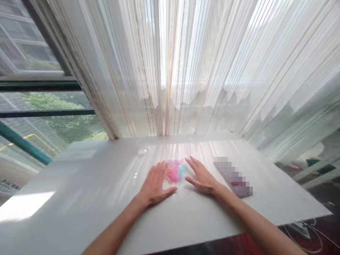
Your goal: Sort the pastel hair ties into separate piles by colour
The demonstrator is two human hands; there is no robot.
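Note:
On the white table lies a small patch of pink, orange, lilac and light blue material (pixel 174 172); blur hides what kind of thing it is. My left hand (pixel 155 184) is at its left side, palm down, with the fingers stretched out and the thumb pointing right below the patch. At its right side is my right hand (pixel 201 175), fingers spread and thumb apart. Both hands border the coloured patch, and neither has closed round it. Whether the fingertips touch it I cannot tell.
A phone-like flat slab (pixel 233 177), partly pixelated, lies right of my right hand on the white table (pixel 87 198). A small clear round thing (pixel 142 151) sits further back on the left. Sheer striped curtains (pixel 170 71) hang behind the table. White cables (pixel 316 233) are at lower right.

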